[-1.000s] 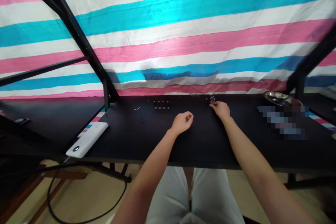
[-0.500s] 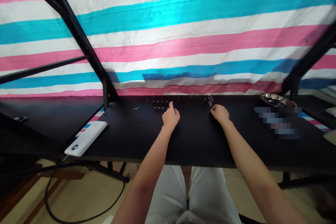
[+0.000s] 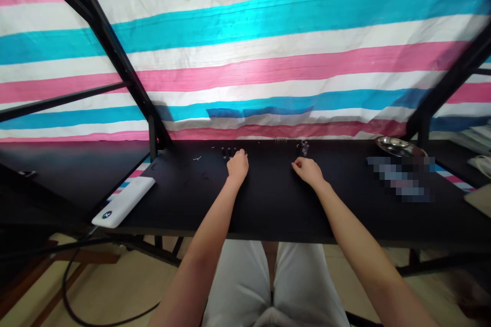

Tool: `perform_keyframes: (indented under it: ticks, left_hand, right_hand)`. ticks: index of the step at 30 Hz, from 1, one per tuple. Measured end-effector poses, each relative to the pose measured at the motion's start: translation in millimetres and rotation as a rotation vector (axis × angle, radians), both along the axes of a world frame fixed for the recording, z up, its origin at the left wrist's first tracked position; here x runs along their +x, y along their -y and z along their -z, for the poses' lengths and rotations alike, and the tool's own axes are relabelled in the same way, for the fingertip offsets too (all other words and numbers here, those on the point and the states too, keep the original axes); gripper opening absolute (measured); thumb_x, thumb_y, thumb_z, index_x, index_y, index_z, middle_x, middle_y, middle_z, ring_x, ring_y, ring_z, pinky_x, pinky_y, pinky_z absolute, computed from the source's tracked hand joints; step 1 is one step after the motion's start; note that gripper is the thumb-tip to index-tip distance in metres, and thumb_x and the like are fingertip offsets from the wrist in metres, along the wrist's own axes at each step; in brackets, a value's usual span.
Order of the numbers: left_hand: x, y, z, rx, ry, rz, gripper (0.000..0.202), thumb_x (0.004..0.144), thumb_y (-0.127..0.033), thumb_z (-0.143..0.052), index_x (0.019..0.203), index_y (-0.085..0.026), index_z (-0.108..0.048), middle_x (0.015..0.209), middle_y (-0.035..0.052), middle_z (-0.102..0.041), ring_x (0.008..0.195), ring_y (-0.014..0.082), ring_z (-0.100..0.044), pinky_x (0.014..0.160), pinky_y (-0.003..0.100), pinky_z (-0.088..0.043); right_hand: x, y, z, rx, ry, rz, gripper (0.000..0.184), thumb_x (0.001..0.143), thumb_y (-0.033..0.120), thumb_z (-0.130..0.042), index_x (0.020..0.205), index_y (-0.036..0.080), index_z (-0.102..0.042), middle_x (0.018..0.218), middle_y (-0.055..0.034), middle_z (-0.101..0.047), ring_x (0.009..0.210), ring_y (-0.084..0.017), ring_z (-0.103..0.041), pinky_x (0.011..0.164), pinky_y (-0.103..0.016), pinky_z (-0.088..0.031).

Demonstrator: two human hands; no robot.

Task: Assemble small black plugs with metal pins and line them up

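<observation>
My left hand (image 3: 238, 166) is at the right end of a row of small dark cylinders with pale ends (image 3: 229, 153). Its fingers are curled in and cover part of the row. Whatever they grip, if anything, is hidden. To the right, my right hand (image 3: 309, 169) hovers low over the black table, thumb and fingers pinched together; anything between them is too small to name. Just behind it lies a small cluster of greyish clear pieces (image 3: 305, 149). Farther back, a line of tiny pale curled bits (image 3: 281, 140) runs along the table's rear edge.
A white power bank (image 3: 125, 202) with a cable lies at the left on the black table (image 3: 268, 204). At the right are a shiny metal dish (image 3: 401, 147) and a pixelated flat item (image 3: 402, 179). Black frame posts (image 3: 153, 135) and a striped sheet (image 3: 268, 71) stand behind.
My left hand's raised index finger has curled down onto the row, covering more of its right end. My right hand has shifted left, still pinched. The view has turned slightly.
</observation>
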State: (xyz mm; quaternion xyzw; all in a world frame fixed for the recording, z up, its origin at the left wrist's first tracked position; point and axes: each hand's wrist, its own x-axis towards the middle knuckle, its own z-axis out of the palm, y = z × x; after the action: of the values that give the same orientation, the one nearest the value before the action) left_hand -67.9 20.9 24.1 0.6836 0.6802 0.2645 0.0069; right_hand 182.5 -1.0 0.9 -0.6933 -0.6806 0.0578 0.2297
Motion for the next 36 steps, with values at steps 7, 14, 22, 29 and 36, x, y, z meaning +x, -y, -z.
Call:
perform_keyframes:
  ticks: [7, 14, 22, 29, 36]
  left_hand:
    - [9, 3, 14.3, -0.041, 0.895, 0.178, 0.02, 0.078, -0.033, -0.052, 0.083, -0.014, -0.057, 0.076, 0.0056, -0.067, 0.041, 0.0068, -0.048, 0.042, 0.02, -0.036]
    - [24, 15, 9.6, -0.264, 1.252, 0.42, 0.03, 0.072, -0.037, -0.06, 0.087, -0.011, -0.055, 0.085, 0.0117, -0.069, 0.037, 0.0036, -0.046, 0.033, 0.016, -0.028]
    - [25, 21, 6.5, -0.319, 1.208, 0.537, 0.035, 0.071, -0.04, -0.062, 0.09, -0.012, -0.054, 0.084, 0.0101, -0.068, 0.039, 0.0051, -0.05, 0.033, 0.017, -0.028]
    - [24, 19, 8.8, -0.288, 1.216, 0.553, 0.035, 0.069, -0.04, -0.065, 0.089, -0.013, -0.055, 0.077, 0.0043, -0.065, 0.038, 0.0034, -0.047, 0.033, 0.016, -0.027]
    - [23, 17, 10.6, -0.301, 1.271, 0.553, 0.036, 0.067, -0.038, -0.067, 0.089, -0.012, -0.055, 0.076, 0.004, -0.065, 0.038, 0.0034, -0.046, 0.033, 0.016, -0.026]
  right_hand:
    - [-19, -2, 6.0, 0.222, -0.357, -0.278, 0.025, 0.08, 0.04, -0.049, 0.086, 0.02, -0.063, 0.074, -0.0025, -0.063, 0.061, -0.013, -0.054, 0.063, -0.027, -0.043]
    - [-57, 4, 12.1, 0.14, -0.923, -0.43, 0.042, 0.074, 0.049, -0.056, 0.103, 0.02, -0.051, 0.077, -0.0002, -0.059, 0.048, -0.008, -0.047, 0.047, -0.025, -0.042]
    - [-61, 12, -0.2, 0.13, -1.013, -0.397, 0.035, 0.07, 0.049, -0.06, 0.086, 0.019, -0.055, 0.071, -0.0013, -0.06, 0.047, -0.008, -0.047, 0.044, -0.023, -0.04]
    - [-59, 11, 2.0, 0.178, -0.922, -0.392, 0.033, 0.073, 0.049, -0.058, 0.088, 0.019, -0.056, 0.068, -0.0003, -0.057, 0.051, -0.01, -0.047, 0.049, -0.025, -0.041]
    - [-57, 11, 3.7, 0.244, -0.863, -0.395, 0.031, 0.075, 0.047, -0.056, 0.088, 0.019, -0.059, 0.066, 0.0006, -0.055, 0.053, -0.01, -0.047, 0.052, -0.025, -0.04]
